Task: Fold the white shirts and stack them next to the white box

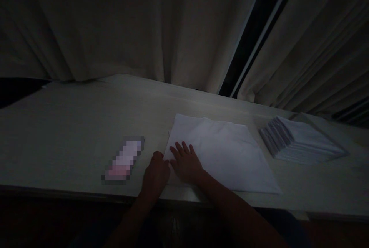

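Note:
A folded white cloth (pixel 227 152) lies flat on the pale table, with slight wrinkles across its upper part. My right hand (pixel 186 163) rests palm down on its left portion, fingers spread. Beside it, my left hand (pixel 157 171) is closed at the cloth's left edge, fingers curled round that edge. The fingertips of my left hand are partly hidden. Both forearms reach in from the bottom of the view.
To the right stands a neat stack of folded white cloths (pixel 313 140). A blurred-out phone-like object (pixel 123 159) lies left of my left hand. Beige curtains (pixel 115 25) hang behind the table (pixel 72 136), whose front edge is close to me. The light is dim.

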A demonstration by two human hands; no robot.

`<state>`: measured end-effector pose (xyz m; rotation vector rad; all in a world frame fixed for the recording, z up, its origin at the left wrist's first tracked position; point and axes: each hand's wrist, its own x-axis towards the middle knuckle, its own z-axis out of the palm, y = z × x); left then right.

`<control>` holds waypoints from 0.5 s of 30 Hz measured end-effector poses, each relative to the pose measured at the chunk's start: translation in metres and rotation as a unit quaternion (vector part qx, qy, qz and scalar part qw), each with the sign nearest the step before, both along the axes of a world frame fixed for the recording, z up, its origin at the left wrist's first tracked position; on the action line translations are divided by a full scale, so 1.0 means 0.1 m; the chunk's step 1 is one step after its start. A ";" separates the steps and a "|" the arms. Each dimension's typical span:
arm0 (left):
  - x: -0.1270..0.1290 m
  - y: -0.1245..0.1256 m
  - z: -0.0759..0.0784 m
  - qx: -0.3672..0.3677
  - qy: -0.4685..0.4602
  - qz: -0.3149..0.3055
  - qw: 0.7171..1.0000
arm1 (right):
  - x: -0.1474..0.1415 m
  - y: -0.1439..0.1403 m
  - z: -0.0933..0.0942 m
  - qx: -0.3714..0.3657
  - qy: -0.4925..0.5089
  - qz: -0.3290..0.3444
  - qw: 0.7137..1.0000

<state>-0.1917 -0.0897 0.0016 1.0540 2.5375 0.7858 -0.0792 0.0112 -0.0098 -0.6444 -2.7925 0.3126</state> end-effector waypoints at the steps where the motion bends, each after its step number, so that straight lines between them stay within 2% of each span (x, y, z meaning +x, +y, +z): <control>1: 0.02 -0.04 0.00 -0.002 0.019 -0.002 1.000 | 0.00 0.00 0.00 0.001 0.001 0.000 1.000; 5: 0.10 -0.15 0.06 -0.019 0.087 -0.014 0.996 | -0.01 0.00 -0.03 -0.003 0.007 -0.002 1.000; 8: 0.17 -0.19 0.11 -0.018 0.179 -0.033 0.983 | -0.02 0.04 -0.03 -0.013 0.017 -0.013 1.000; 11: 0.24 -0.16 0.07 0.052 0.267 -0.114 0.955 | -0.02 0.14 0.01 -0.012 0.015 -0.013 1.000; 13: 0.28 -0.09 -0.01 0.096 0.279 -0.176 0.939 | -0.02 0.22 0.06 -0.003 0.003 0.000 1.000; 15: 0.32 -0.03 -0.10 0.105 0.271 -0.208 0.934 | -0.03 0.31 0.09 0.006 -0.012 0.010 1.000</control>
